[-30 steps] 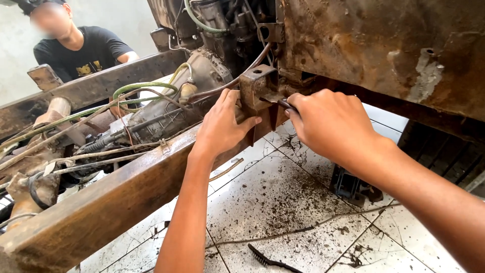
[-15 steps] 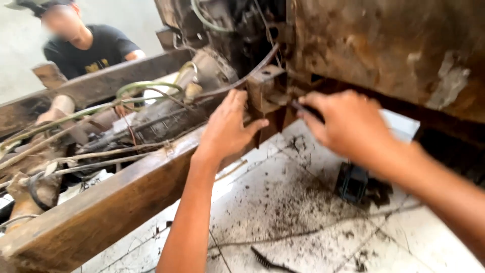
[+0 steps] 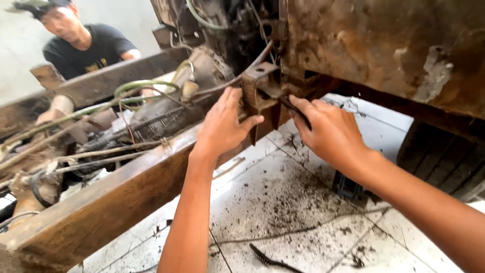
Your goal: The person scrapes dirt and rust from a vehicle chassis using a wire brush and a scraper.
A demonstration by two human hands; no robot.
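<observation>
A rusty metal bracket (image 3: pixel 258 98) juts from a rusted frame rail (image 3: pixel 108 202) under a vehicle body. My left hand (image 3: pixel 223 126) rests flat against the rail beside the bracket, fingers spread, thumb touching the bracket's lower edge. My right hand (image 3: pixel 331 134) is closed around a thin dark tool (image 3: pixel 289 103) whose tip reaches the bracket's right side. Most of the tool is hidden in my fist.
A rusted body panel (image 3: pixel 394 45) hangs above right. Hoses, cables and greasy engine parts (image 3: pixel 151 108) lie behind the rail. Another person in a black shirt (image 3: pixel 86 45) works at the far left. The white tiled floor (image 3: pixel 283 202) carries dirt and a dark strip (image 3: pixel 270 262).
The view shifted slightly up and left. Both hands stay at the bracket; my right hand has settled lower against its right side with the tool.
</observation>
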